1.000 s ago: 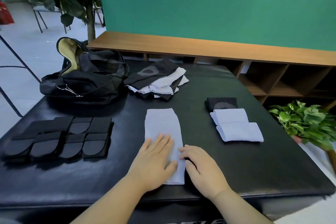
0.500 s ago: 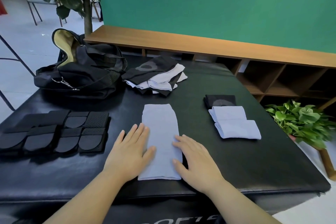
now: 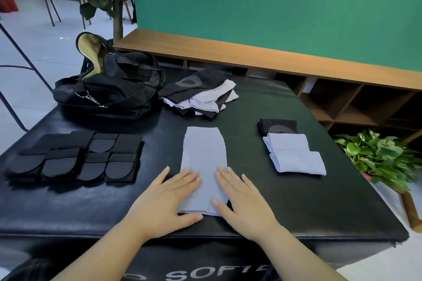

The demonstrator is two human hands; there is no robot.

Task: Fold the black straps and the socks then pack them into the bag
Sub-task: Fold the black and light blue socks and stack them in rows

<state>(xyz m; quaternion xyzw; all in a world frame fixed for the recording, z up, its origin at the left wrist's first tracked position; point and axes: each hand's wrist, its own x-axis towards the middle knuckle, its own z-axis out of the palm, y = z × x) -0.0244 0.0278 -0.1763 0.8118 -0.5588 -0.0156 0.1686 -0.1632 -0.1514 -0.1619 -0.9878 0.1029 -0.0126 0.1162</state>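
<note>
Left hand (image 3: 165, 201) and right hand (image 3: 245, 201), fingers straight, press flat on the light blue sock (image 3: 203, 166).
The sock lies lengthwise by the bench's (image 3: 296, 207) near edge; black straps (image 3: 75, 157) near its left edge, bag (image 3: 109, 89) at its far-left corner.

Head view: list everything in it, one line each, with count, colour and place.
Flat sock: one, pale blue, centre front of the table.
Folded socks: three, two pale blue and one black, right of it.
Unfolded sock pile: count unclear, black and white, centre back.
Folded straps: count unclear, black, left side.
Bag: one, black with yellowish lining, open, back left.
Table: one, black padded top.
Shelf unit: one, wooden, behind the table.
Plants: two, green, one right, one back left.
Left hand: flat on the flat sock's left edge.
Right hand: flat on its right edge.
</note>
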